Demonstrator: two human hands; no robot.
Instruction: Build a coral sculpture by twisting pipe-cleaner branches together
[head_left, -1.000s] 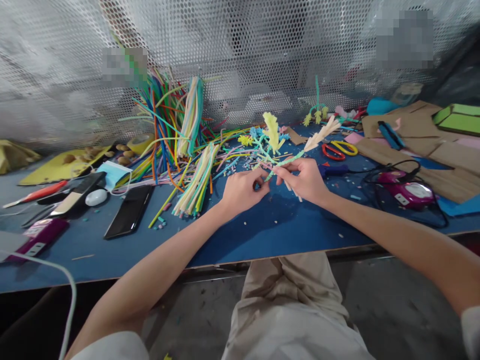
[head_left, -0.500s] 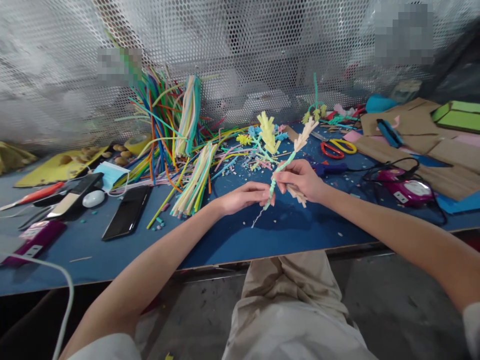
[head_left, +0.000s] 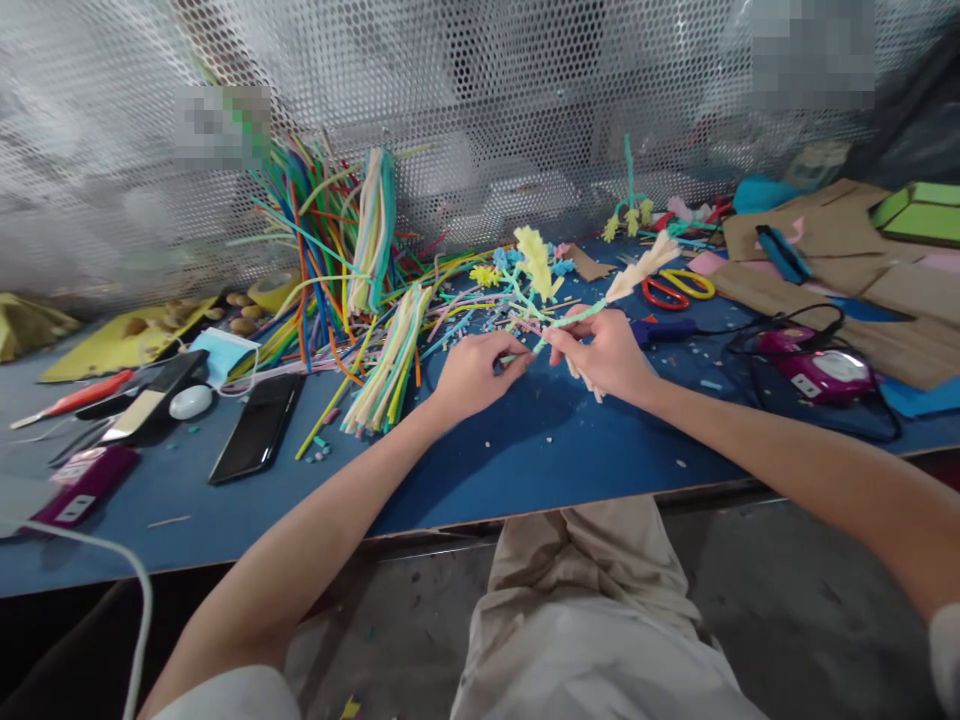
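I'm watching two bare hands work on one slim green stem [head_left: 581, 314], fuzzy and wound-looking, slanting up to a single cream, feathery tip [head_left: 643, 268] shaped like an ear of grain. It is held just above the middle of the blue desk [head_left: 480, 490]. The left hand [head_left: 474, 375] pinches its lower end; the right hand's [head_left: 606, 350] fingers grasp it higher up, with pale strips poking out beneath them. One yellow plume [head_left: 535, 262] rises behind; whether it's joined on, I can't tell. Around lie two pale fuzzy bundles [head_left: 390, 362], one pair of scissors [head_left: 688, 295], one black phone [head_left: 256, 430], one blue mask [head_left: 227, 352] and two purple devices [head_left: 814, 368].
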